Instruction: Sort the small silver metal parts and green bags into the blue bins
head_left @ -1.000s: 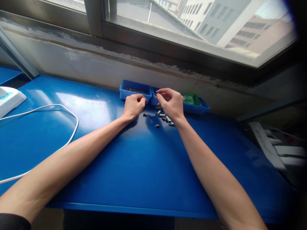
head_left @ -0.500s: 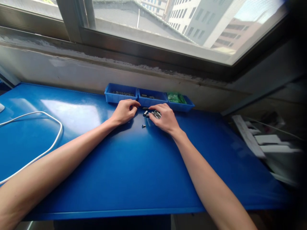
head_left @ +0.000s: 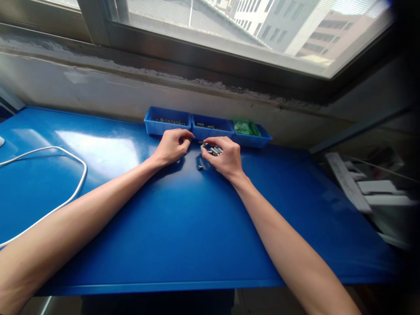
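Observation:
My left hand [head_left: 173,146] is just in front of the left bin, thumb and forefinger closed in a pinch. Whatever is between those fingertips, if anything, is too small to make out. To its right, my right hand [head_left: 225,155] pinches a small silver-and-dark part [head_left: 204,145] between thumb and forefinger. Under the curled right palm lies a small pile of short, oblong metallic pieces [head_left: 215,151], partly hidden by the hand. A single small metal piece [head_left: 200,167] rests on the blue table, nearer to me, between both hands.
Three joined blue bins stand against the wall: the left bin [head_left: 167,127] has many small metal parts, the middle bin [head_left: 211,132] a few dark pieces, the right bin [head_left: 251,141] green plastic bags. A white cable [head_left: 83,175] curves across the table's left side.
My right hand has taken up a small part from between the hands; the loose dark pieces there no longer show. The left fingers have closed more. The view has tilted slightly.

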The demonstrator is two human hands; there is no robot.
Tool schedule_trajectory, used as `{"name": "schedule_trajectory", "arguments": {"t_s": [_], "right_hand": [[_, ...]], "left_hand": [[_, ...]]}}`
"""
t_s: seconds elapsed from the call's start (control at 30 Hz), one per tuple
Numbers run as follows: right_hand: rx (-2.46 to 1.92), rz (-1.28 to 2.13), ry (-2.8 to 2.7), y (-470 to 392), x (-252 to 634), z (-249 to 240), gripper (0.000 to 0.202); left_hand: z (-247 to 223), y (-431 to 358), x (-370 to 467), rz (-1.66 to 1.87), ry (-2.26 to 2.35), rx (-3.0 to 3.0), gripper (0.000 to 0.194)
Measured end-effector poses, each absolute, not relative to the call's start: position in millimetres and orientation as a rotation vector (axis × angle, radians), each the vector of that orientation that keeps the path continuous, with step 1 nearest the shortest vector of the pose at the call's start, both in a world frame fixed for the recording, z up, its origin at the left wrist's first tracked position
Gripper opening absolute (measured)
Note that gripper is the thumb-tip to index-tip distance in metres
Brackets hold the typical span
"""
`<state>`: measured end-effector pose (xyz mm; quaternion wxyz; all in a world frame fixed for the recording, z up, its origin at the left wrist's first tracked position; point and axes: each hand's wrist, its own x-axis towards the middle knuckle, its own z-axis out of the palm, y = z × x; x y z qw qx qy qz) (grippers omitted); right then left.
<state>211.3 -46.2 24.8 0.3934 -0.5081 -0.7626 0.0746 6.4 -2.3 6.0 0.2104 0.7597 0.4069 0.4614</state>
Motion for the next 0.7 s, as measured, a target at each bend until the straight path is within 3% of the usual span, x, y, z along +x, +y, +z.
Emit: {"name": "schedule_trajectory", "arguments": {"t_s": [0.2, 0.33, 0.5, 0.7], "right_hand": [[-1.079, 0.934, -1.335, -51, 214, 30, 0.029], [-0.929, 1.326, -0.900, -49, 216, 36, 0.024], [-0.921, 1.324, -0.638, -32, 217, 47, 0.011], [-0.985, 1.133, -0.647, -3, 223, 57, 0.014]], "left_hand": [[5, -2, 6, 1.261, 1.076, 2.161, 0.032], [3, -1, 5, 1.260, 1.073, 2.172, 0.032], [2, -1, 4, 1.232, 1.034, 2.236, 0.032], [1, -1, 4, 1.170, 1.025, 2.282, 0.032]]}}
